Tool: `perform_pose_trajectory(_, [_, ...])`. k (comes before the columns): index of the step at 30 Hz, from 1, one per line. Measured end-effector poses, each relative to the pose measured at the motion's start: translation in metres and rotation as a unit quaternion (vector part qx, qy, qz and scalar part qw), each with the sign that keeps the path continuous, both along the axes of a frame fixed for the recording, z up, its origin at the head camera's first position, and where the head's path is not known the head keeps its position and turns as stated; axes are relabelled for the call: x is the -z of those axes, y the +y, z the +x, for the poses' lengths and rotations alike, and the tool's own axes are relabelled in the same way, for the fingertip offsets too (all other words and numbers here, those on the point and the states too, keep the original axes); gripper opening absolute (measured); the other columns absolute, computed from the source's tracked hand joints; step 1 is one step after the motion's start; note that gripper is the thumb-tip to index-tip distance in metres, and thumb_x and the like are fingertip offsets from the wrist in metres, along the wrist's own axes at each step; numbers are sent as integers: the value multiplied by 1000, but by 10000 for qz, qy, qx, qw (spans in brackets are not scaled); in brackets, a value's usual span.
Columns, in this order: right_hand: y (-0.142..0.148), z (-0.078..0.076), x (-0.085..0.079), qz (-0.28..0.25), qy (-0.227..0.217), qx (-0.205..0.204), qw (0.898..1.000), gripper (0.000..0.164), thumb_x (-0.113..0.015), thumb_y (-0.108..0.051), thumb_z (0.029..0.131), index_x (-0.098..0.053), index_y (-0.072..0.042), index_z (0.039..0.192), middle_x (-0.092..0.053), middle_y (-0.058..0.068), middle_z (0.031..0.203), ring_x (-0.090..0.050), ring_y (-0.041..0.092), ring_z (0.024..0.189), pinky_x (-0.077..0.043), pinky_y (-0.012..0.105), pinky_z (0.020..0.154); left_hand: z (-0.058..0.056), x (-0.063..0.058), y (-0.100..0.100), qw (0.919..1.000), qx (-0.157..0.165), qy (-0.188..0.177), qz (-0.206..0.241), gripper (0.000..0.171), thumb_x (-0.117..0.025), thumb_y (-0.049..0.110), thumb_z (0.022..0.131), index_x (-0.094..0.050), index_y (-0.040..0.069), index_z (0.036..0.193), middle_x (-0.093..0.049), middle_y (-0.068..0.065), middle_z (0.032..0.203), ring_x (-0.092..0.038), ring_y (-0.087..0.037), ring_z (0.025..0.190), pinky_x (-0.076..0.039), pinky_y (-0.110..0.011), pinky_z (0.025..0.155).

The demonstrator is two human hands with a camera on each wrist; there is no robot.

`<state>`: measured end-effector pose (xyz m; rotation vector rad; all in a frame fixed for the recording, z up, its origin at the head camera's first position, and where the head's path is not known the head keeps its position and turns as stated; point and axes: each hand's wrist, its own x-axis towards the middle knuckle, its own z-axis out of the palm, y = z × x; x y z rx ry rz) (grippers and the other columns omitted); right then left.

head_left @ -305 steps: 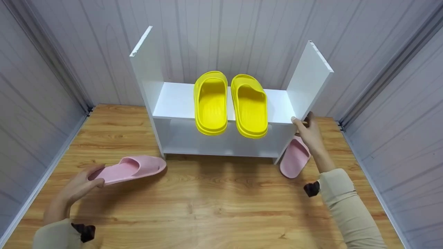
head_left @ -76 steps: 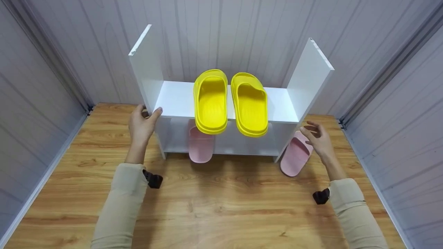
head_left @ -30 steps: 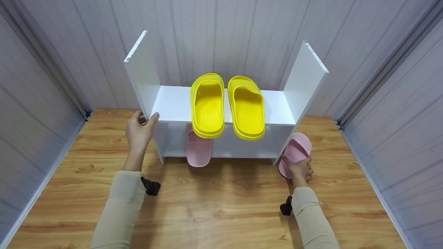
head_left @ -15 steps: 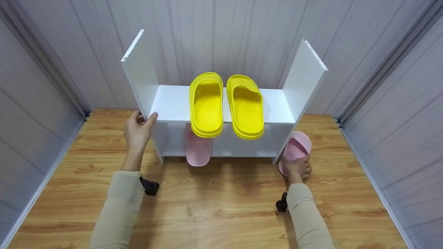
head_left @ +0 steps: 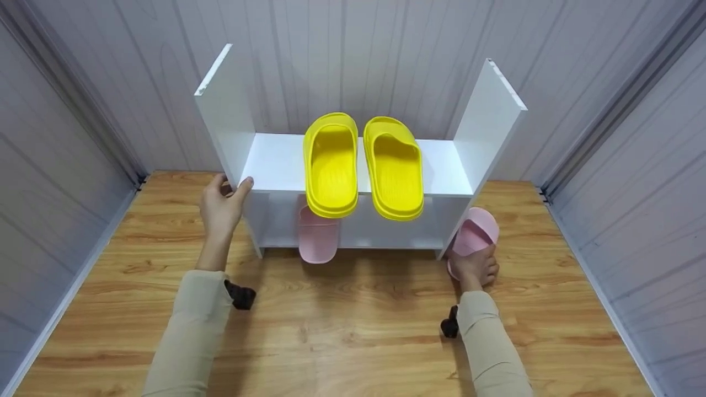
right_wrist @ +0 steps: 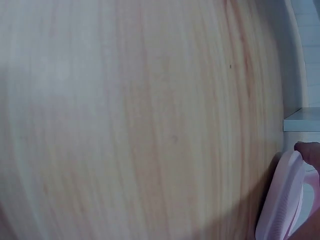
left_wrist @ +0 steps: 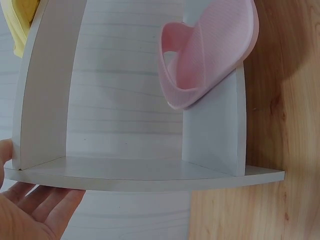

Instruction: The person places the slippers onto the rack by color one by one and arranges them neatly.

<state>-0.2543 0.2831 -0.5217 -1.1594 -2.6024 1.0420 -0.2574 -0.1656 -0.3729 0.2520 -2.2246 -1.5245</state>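
Observation:
My left hand [head_left: 220, 209] grips the left side panel of a white shoe rack [head_left: 276, 165], thumb on the inner side and fingers behind the board. In the left wrist view, those fingers [left_wrist: 62, 207] curl under the panel. Beside the rack's right side, my right hand [head_left: 473, 266] holds the heel end of a pink slipper [head_left: 480, 223] on the floor. Its thumb reaches over the sole edge in the right wrist view. Another pink slipper [head_left: 319, 242] lies on the lower shelf, toe inward, heel jutting past the front edge.
Two yellow slippers [head_left: 333, 176] stand side by side on the upper shelf, heels over its front edge. Wood-look floor [head_left: 342, 331] stretches in front of the rack. Pale panelled walls [head_left: 342, 66] stand behind and at both sides.
The left hand's pink slipper now lies on the lower shelf, and that hand grips the rack's left panel. My right hand has moved from the right panel onto the other pink slipper.

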Motion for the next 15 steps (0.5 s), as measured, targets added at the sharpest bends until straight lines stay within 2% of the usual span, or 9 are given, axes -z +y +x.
perform_pose_trajectory(5, [3,1,-1,-45,-53,-112,9999,110,-68,-47,66,6,-8,139,-19,28,131,-16,41,119,-14,54,94,0,0,0,9999,22,-85,53,43,-64,26,81,-55,-4,110,-58,-19,106,-57,-25,95,-47,-34,77])
perform_pose_trajectory(12, [10,2,-6,1,123,-156,9998,104,-68,-39,70,3,-9,139,-21,27,130,-20,41,117,-17,53,93,0,-1,-1,9999,-2,-167,5,45,-64,27,81,-55,-4,112,-58,-19,106,-56,-25,96,-47,-34,77])
perform_pose_trajectory(15, [16,2,-10,-39,183,-302,9994,102,-67,-35,71,5,-10,139,-20,28,131,-21,44,118,-18,54,94,0,-1,-1,9998,-6,-189,-65,45,-64,28,81,-54,-4,112,-58,-19,106,-56,-25,96,-47,-35,76])
